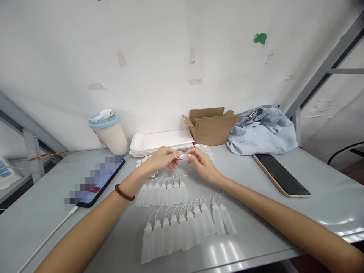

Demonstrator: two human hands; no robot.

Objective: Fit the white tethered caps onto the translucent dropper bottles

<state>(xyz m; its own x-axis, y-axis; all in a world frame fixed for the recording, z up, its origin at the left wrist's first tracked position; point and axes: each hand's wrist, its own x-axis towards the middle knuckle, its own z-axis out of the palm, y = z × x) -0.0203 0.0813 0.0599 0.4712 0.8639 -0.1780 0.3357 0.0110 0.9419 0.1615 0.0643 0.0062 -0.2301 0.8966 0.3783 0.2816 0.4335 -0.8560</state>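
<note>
a: what are your fingers doing?

b: your left hand curls in, tips nearly meeting on a small pale piece. your right hand pinches its other side between thumb and finger, with hardly a gap. the piece sits between the two sets of fingertips, just beyond the back row of bottles; your fingers cover too much to tell its shape.

a: what could go wrong?

b: a slip, i'd say. only your fingertips hold it, so an uneven tug might drop it among the loose white bits. the bottles' straps arch up, so a lowered wrist could snag one and drag the row askew. your right forearm passes near the end of the front row; swung inward, it may knock those bottles.

a: and your edges and room?

b: tight ahead: the white packs and box are just past your hands, the wall behind. a phone lies left of your left arm. the front row is nearest the table's near edge, so a bump could slide bottles off. your roomiest stretch is rightward, around the other phone.
</note>
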